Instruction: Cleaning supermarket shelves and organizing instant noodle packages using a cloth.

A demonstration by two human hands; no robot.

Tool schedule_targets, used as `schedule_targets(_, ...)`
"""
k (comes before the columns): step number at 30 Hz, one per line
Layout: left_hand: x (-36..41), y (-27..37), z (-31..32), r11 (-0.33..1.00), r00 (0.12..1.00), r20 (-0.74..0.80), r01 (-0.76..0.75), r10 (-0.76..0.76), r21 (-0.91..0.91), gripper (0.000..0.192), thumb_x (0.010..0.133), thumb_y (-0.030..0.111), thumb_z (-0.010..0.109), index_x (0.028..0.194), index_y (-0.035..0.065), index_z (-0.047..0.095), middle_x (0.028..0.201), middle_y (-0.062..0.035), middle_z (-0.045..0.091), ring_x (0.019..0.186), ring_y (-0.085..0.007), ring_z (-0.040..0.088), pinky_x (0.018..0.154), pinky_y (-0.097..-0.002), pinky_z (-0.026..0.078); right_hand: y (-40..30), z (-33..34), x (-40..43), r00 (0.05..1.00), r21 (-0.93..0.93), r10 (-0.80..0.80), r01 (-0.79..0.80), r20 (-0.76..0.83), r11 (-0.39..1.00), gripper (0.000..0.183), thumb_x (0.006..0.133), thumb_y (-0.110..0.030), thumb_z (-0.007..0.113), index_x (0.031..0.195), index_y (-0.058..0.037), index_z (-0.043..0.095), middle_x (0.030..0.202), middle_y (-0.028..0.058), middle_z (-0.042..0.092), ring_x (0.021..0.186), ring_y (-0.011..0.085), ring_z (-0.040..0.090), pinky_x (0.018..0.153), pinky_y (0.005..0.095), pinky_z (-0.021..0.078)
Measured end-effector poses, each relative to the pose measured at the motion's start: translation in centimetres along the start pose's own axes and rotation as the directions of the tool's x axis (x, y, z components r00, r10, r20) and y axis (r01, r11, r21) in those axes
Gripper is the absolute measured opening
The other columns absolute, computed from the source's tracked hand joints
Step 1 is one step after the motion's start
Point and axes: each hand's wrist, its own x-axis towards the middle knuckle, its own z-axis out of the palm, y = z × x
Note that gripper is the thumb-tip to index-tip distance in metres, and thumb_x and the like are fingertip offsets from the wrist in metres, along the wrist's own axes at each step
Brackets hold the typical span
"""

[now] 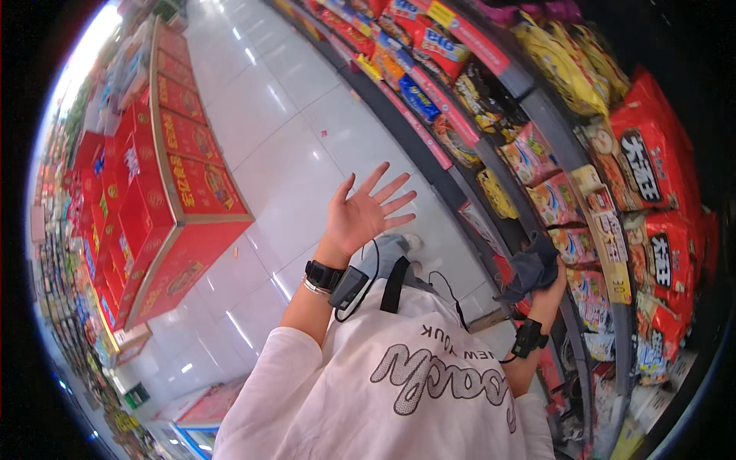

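My left hand (368,214) is held out over the aisle, palm up and fingers spread, with nothing in it. My right hand (551,292) grips a crumpled dark blue cloth (530,269) against the front edge of a shelf. Just beyond the cloth, pink snack packets (574,246) stand in a row on that shelf. The fingers of my right hand are partly hidden behind the cloth.
Large red instant-noodle bags (644,158) and yellow bags (566,66) fill the shelf at right. A grey shelf edge (555,118) with price labels curves past them. Across the tiled floor (276,144) stands a red display bin (195,178) holding packets.
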Motion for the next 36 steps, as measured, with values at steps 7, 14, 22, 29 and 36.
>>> schedule_targets(7, 3.4, -0.6, 2.1, 0.998, 0.999, 0.009, 0.051, -0.051, 0.037, 0.064, 0.095, 0.043, 0.042, 0.149, 0.0135, 0.024, 0.151, -0.0184, 0.03, 0.134, -0.0406, 0.036, 0.108, -0.0608, 0.027, -0.8, -1.0, -2.8, 0.982, 0.149, -0.19, 0.187, 0.007, 0.971, 0.037, 0.093, -0.033, 0.051, 0.114, -0.004, 0.06, 0.113, 0.0095, 0.062, 0.1, 0.0291, 0.061, 0.087, 0.0441, 0.0496)
schedule_targets(14, 4.8, -0.5, 2.4, 0.989, 0.995, 0.031, 0.086, -0.091, 0.123, 0.065, 0.093, 0.042, 0.045, 0.149, 0.0147, 0.027, 0.151, -0.0159, 0.032, 0.131, -0.0371, 0.04, 0.107, -0.0569, 0.03, -0.4, -6.7, -0.1, 0.723, 0.411, -0.462, 0.265, 0.513, 0.872, 0.026, 0.092, -0.036, 0.056, 0.086, -0.0108, 0.053, 0.077, 0.0015, 0.05, 0.077, 0.0183, 0.053, 0.078, 0.0335, 0.0455)
schedule_targets(22, 5.8, -0.1, 2.3, 0.981, 0.994, -0.004, 0.11, -0.111, 0.158, 0.063, 0.092, 0.043, 0.047, 0.148, 0.0163, 0.03, 0.15, -0.0138, 0.034, 0.134, -0.0344, 0.036, 0.108, -0.0558, 0.028, -1.2, -1.5, -4.2, 0.915, 0.268, -0.397, 0.366, 0.072, 0.891, 0.04, 0.092, -0.045, 0.054, 0.105, -0.0078, 0.059, 0.094, 0.0063, 0.063, 0.087, 0.0241, 0.06, 0.081, 0.0381, 0.0484)
schedule_targets(29, 6.5, 0.2, 2.0, 0.983, 0.992, -0.007, 0.122, -0.122, 0.137, 0.061, 0.091, 0.043, 0.049, 0.145, 0.0176, 0.035, 0.147, -0.0103, 0.04, 0.131, -0.0301, 0.039, 0.107, -0.0538, 0.029, -2.9, 1.3, -3.5, 0.72, 0.283, -0.624, 0.694, -0.304, 0.662, 0.034, 0.091, -0.034, 0.058, 0.109, -0.0054, 0.054, 0.11, 0.0097, 0.056, 0.103, 0.0251, 0.055, 0.091, 0.0371, 0.044)
schedule_targets(36, 6.0, 1.3, 2.3, 0.983, 0.993, 0.012, 0.113, -0.116, 0.146, 0.06, 0.092, 0.044, 0.048, 0.145, 0.019, 0.035, 0.145, -0.0084, 0.043, 0.128, -0.0276, 0.042, 0.106, -0.0526, 0.031, -1.9, 6.0, -5.2, 0.1, -0.777, -0.992, 0.63, 0.081, 0.0, 0.022, 0.079, -0.009, 0.069, 0.098, -0.0064, 0.058, 0.1, 0.0147, 0.06, 0.095, 0.0317, 0.058, 0.084, 0.0385, 0.0458)
